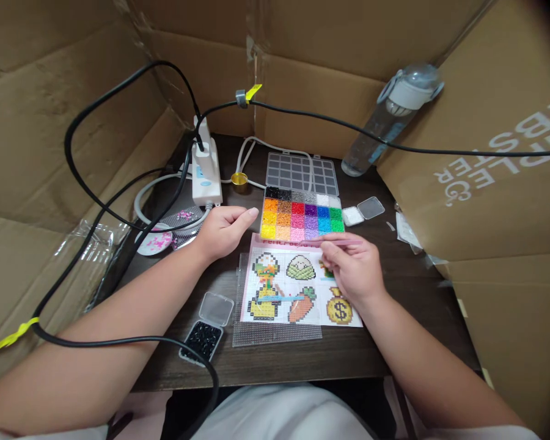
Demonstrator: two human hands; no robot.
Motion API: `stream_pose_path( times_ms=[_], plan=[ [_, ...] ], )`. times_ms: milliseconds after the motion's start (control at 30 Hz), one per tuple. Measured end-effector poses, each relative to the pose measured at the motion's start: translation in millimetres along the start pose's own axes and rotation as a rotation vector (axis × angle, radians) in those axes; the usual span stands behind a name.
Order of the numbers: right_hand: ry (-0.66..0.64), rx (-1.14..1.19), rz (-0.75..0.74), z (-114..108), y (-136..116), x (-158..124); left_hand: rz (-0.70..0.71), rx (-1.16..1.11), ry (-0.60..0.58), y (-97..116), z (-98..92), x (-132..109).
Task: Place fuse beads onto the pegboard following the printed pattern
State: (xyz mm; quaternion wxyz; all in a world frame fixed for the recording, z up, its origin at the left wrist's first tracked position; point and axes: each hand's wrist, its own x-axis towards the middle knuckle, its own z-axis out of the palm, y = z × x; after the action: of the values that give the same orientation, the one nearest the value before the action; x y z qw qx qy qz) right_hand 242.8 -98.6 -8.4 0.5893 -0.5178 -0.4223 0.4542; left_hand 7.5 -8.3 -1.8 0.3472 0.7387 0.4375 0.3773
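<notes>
Pinched in my right hand (355, 269) is a slim pink tool that looks like tweezers (341, 242), its tip pointing left over the lower edge of the bead box (262, 214). The box lies open, its compartments filled with beads sorted by colour. My left hand (227, 231) is beside the box's left edge, fingers curled and thumb stretched toward it; whether it touches the box or holds anything is hidden. Under my right hand lies a pattern sheet (282, 284) with pixel drawings, including a carrot and a money bag. A clear pegboard (277, 336) sticks out beneath the sheet, and a few bead pieces seem to lie on top.
Black beads fill a small open case (201, 341) at the front left. A white dish (153, 241) holds pink beads. Behind stand a power strip (207, 177) and a water bottle (385, 128). A black cable (311, 115) hangs across; cardboard walls (311, 91) enclose the table.
</notes>
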Motion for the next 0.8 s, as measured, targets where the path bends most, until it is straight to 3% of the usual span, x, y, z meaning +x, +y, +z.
stream_pose_path(
  times_ms=[267,433,800],
  plan=[
    [0.145,0.296,0.126,-25.5,-13.9,25.4,-0.013,0.037,-0.016,-2.0,-0.9,0.6],
    [0.12,0.388,0.235,-22.1,-10.9,25.3,-0.039,0.098,-0.019,0.0,-1.4,0.1],
    [0.047,0.321,0.232,-18.1,-5.6,24.7,-0.033,0.115,-0.004,0.1,-1.2,0.5]
  ],
)
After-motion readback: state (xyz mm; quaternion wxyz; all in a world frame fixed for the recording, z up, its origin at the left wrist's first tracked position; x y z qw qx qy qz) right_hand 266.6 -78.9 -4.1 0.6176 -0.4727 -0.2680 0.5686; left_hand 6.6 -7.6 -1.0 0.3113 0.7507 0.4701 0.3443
